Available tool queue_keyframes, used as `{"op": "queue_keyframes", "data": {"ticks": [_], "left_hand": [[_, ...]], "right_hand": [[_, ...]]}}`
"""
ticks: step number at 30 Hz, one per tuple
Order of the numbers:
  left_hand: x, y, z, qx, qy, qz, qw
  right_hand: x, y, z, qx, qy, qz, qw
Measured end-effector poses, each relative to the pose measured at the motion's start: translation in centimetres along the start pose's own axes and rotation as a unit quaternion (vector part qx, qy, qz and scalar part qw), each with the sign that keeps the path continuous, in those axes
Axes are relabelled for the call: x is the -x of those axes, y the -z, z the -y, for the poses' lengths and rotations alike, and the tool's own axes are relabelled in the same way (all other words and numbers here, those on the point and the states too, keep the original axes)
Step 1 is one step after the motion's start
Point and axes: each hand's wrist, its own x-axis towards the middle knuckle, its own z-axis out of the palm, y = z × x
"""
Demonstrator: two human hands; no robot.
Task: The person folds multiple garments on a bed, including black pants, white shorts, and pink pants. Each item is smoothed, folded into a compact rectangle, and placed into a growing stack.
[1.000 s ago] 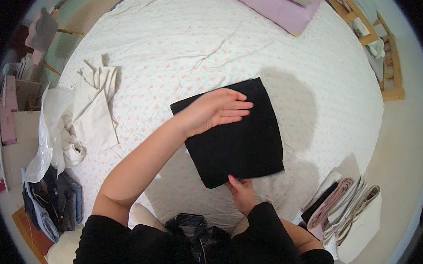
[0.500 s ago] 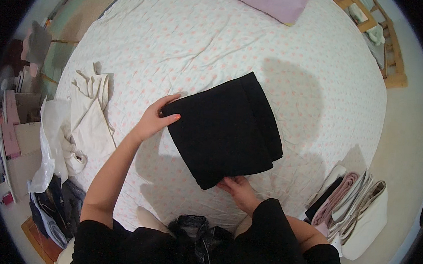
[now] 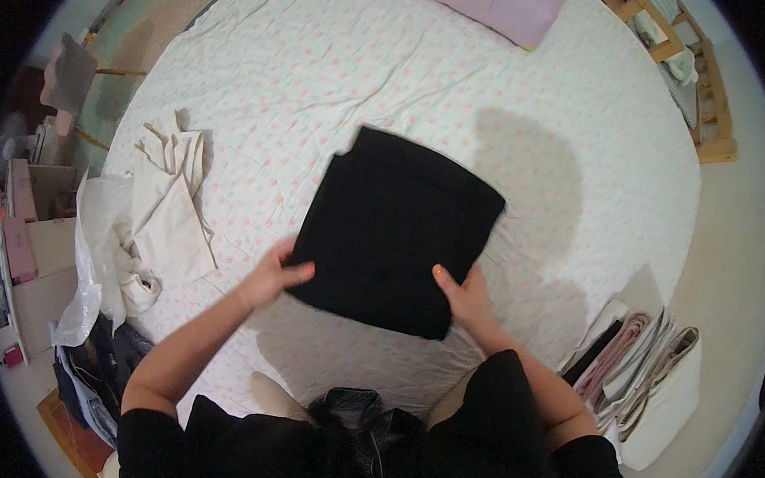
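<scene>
The left hand (image 3: 273,274) and right hand (image 3: 469,299) grip a folded black garment (image 3: 396,231) over a bed (image 3: 305,76), apparently squaring it; the next move calls for aligned layers.

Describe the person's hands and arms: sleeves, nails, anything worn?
Left hand and right hand: no gloves, orange-red thumbnails. Short black sleeves; forearms bare, with no watch or bracelet visible.

a plain black top (image 3: 256,450) with loose, short black sleeves (image 3: 147,435) — thumbnails (image 3: 438,270) painted orange
</scene>
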Motion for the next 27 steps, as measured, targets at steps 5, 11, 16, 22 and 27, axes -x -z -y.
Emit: {"op": "queue_keyframes", "data": {"ticks": [5, 11, 16, 22, 27], "left_hand": [[6.5, -3.0, 5.3, 0.039, 0.187, -0.06, 0.98], [6.1, -3.0, 3.7, -0.325, -0.107, -0.194, 0.92], [3.2, -3.2, 2.6, -0.112, -0.06, -0.204, 0.971], [0.5, -1.7, 1.4, 0.007, -0.069, -0.167, 0.984], [0.6, -1.7, 0.7, -0.04, -0.028, -0.144, 0.988]], "right_hand": [[-0.6, 1.8, 0.6, 0.087, 0.003, 0.091, 0.992], [3.8, 2.5, 1.2, 0.171, 0.049, 0.055, 0.982], [3.4, 3.3, 1.2, 0.136, -0.016, 0.091, 0.986], [1.5, 3.0, 1.2, 0.037, -0.09, 0.151, 0.984], [1.0, 2.6, 1.7, 0.095, -0.116, 0.126, 0.981]]}}
